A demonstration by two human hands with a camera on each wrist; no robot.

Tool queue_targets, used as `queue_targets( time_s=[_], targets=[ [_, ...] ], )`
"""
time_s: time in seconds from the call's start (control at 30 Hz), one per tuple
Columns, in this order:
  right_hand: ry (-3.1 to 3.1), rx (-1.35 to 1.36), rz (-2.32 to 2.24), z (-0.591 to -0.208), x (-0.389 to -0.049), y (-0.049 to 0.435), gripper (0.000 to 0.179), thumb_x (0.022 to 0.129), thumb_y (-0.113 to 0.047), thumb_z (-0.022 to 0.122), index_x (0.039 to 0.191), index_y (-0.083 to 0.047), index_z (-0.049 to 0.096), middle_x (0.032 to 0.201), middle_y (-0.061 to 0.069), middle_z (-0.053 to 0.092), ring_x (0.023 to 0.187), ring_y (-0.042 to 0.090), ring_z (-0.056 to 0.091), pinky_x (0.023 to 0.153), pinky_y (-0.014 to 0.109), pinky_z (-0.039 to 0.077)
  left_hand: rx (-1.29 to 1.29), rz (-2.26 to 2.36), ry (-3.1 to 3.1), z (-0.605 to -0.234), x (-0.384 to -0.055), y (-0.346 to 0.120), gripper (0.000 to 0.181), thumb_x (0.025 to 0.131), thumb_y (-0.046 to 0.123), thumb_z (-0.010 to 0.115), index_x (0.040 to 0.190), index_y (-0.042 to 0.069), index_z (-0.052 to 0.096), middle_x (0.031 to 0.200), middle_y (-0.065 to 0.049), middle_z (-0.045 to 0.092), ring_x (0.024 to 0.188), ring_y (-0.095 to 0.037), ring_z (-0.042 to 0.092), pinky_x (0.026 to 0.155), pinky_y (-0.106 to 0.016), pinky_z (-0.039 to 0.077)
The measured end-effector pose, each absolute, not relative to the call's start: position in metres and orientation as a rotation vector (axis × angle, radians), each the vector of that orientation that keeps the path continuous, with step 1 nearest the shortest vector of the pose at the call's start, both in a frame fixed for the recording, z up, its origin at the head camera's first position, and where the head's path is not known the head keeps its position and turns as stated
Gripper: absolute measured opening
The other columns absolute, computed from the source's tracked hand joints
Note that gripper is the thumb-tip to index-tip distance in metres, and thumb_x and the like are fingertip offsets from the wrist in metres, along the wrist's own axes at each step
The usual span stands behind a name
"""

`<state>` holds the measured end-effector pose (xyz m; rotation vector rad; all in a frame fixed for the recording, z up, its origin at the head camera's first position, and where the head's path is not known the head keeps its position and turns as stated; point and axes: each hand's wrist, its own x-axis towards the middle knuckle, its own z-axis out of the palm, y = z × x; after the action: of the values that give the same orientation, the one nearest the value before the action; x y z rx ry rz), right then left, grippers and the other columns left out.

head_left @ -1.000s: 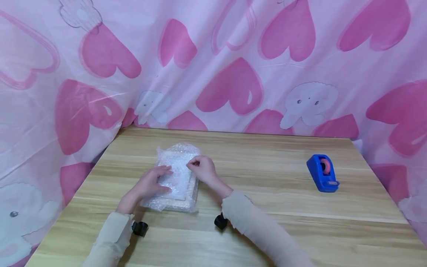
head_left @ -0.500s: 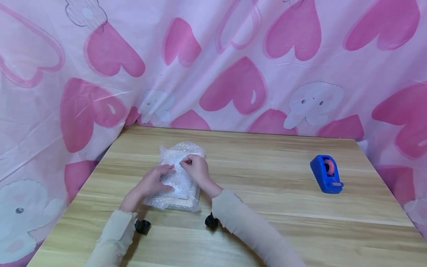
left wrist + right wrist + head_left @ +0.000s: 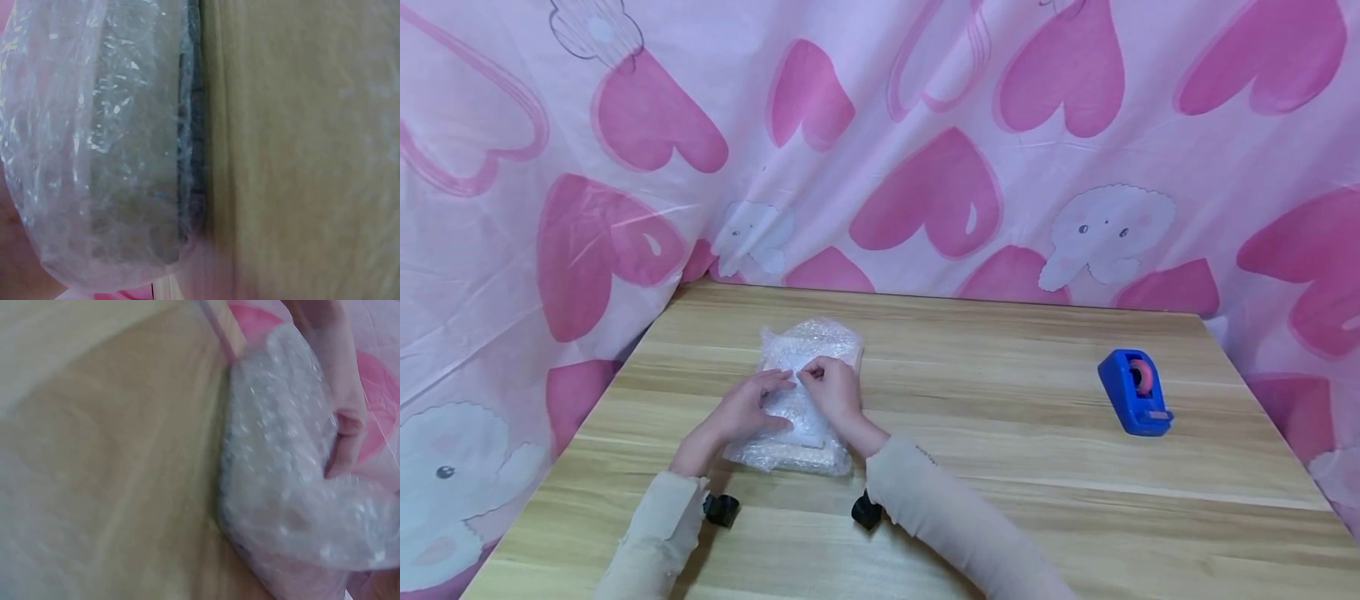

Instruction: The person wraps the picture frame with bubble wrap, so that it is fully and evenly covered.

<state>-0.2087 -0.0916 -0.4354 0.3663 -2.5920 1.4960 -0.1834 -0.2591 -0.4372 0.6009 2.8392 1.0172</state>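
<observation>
A flat rectangular parcel in clear bubble wrap (image 3: 820,337) lies on the table, left of the middle in the head view. My left hand (image 3: 745,412) rests on its left part, fingers and thumb spread. In the right wrist view the left thumb (image 3: 347,434) touches the wrap. My right hand (image 3: 837,387) is over the parcel's upper surface, its thumb and index finger pinching at the wrap close to the left fingertips. The pinched spot is hidden by the fingers. In the left wrist view the parcel's wrapped edge (image 3: 134,144) shows a pale side and a dark strip along the bottom.
A blue tape dispenser (image 3: 1135,393) with a pink roll stands on the wooden table (image 3: 1000,450) at the right. Behind and beside the table hangs a pink curtain (image 3: 880,108) with hearts. A black wrist camera (image 3: 721,510) sits below the left sleeve.
My right hand has moved left across the parcel, from its right side to close by the left fingertips. The left hand stays on the wrap. The head view has shifted slightly.
</observation>
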Motion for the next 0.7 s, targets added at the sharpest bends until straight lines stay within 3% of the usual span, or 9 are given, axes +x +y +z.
queue_targets(
  time_s=[0.43, 0.7],
  targets=[
    [-2.685, 0.494, 1.215, -0.4391, -0.1990, -0.0968, 0.006, 0.078, -0.019, 0.066, 0.076, -0.017, 0.071, 0.073, -0.009, 0.068, 0.066, 0.003, 0.060, 0.060, 0.018, 0.045, 0.542, 1.072, 2.812, -0.4370, -0.1824, -0.2604, 0.054, 0.064, 0.012, 0.081, 0.113, 0.002, 0.061, 0.132, -0.017, 0.047, 0.122, -0.039, 0.039, 0.099, -0.053, 0.034],
    [-2.528, 0.447, 1.402, -0.4308, -0.2039, -0.0934, 0.007, 0.080, -0.010, 0.063, 0.077, -0.009, 0.069, 0.072, -0.001, 0.066, 0.066, 0.007, 0.058, 0.062, 0.016, 0.046, 0.581, 1.065, 2.813, -0.4354, -0.1836, -0.2598, 0.055, 0.063, 0.012, 0.081, 0.113, 0.000, 0.060, 0.130, -0.019, 0.049, 0.122, -0.038, 0.040, 0.101, -0.053, 0.031]
  ],
)
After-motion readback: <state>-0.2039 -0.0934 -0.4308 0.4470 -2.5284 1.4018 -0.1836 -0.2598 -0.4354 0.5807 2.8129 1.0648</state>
